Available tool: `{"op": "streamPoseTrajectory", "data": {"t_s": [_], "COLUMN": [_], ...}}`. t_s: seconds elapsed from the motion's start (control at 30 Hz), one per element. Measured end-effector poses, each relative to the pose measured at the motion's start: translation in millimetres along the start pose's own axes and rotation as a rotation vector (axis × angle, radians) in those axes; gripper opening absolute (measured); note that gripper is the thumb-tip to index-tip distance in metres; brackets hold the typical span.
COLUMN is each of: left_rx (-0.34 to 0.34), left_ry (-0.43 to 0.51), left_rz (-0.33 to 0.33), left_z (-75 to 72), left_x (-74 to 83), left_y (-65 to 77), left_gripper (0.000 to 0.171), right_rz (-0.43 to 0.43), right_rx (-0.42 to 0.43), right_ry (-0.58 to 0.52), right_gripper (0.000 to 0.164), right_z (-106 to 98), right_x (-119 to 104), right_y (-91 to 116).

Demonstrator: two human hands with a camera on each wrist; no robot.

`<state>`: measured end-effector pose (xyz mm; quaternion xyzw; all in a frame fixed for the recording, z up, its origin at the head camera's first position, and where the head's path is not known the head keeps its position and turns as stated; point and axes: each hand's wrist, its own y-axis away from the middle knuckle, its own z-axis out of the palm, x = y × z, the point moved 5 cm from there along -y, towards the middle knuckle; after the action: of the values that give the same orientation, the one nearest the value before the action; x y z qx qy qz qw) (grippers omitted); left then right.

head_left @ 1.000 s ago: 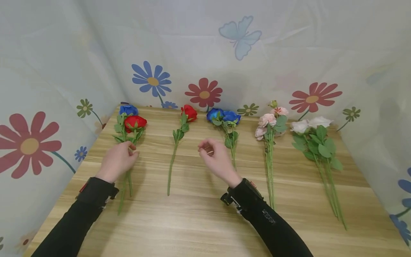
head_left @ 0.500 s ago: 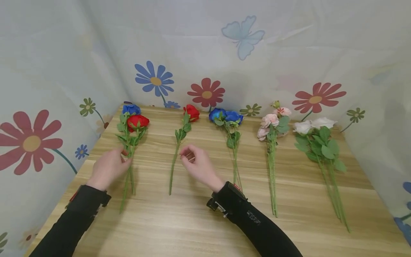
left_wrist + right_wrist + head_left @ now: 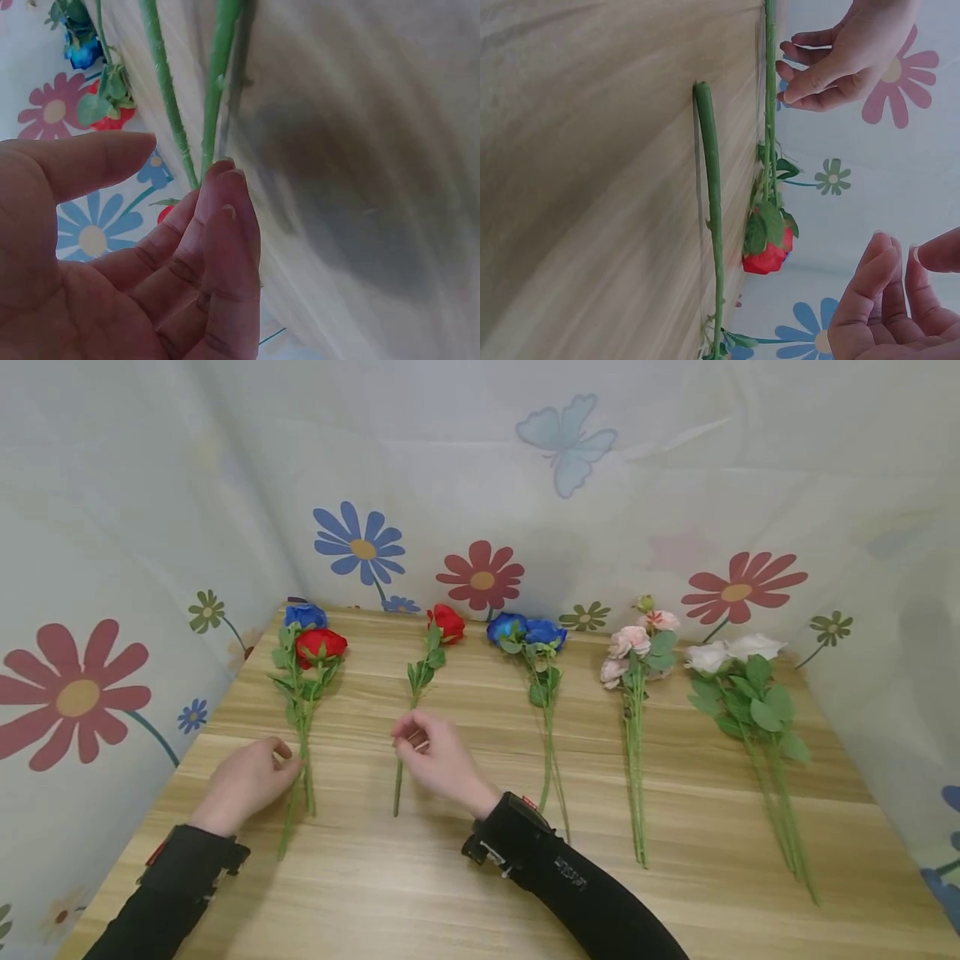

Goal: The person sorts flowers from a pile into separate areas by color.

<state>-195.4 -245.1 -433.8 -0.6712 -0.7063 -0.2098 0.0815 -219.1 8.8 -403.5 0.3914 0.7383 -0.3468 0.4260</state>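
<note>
My left hand (image 3: 251, 781) is beside the green stems (image 3: 217, 82) of a blue flower (image 3: 306, 616) and a red rose (image 3: 321, 645) that lie together at the left. In the left wrist view its thumb stands apart from the bent fingers, with no stem between them. A single red rose (image 3: 447, 622) lies to the right of that pair. Over its stem (image 3: 711, 165) hovers my right hand (image 3: 442, 760), hiding part of it in the head view. The right wrist view shows that hand's fingers loosely bent, apart from the stem and holding nothing.
On the wooden table (image 3: 360, 893), right of the hands, lie two blue flowers (image 3: 543, 633), a bunch of pink roses (image 3: 630, 642) and white roses (image 3: 753, 647), stems toward me. A flower-printed white curtain (image 3: 420, 460) rises along the back and sides.
My right hand has moved left and toward me, from near the blue flowers to the single red rose's stem. The left hand has slid toward me along the pair's stems. The flowers stay put.
</note>
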Motion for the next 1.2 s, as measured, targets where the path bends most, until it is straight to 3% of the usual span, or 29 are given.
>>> {"op": "streamPoseTrajectory", "data": {"t_s": [0.2, 0.67, 1.2], "left_rx": [-0.035, -0.019, -0.01], "left_ry": [0.029, 0.081, 0.095], "left_rz": [-0.004, 0.0, 0.009], "left_z": [7.3, 10.7, 13.0], "left_x": [-5.0, -9.8, -9.1], "left_y": [8.2, 5.1, -5.5], "left_gripper": [0.035, 0.033, 0.037], "right_rz": [0.038, 0.146, 0.179], "right_rx": [-0.015, -0.036, -0.042], "right_ry": [-0.038, -0.232, -0.241], "right_gripper": [0.016, 0.024, 0.023], "right_z": [7.4, 13.9, 13.4], "right_x": [3.3, 17.7, 16.9], "right_y": [0.1, -3.9, -3.0]}}
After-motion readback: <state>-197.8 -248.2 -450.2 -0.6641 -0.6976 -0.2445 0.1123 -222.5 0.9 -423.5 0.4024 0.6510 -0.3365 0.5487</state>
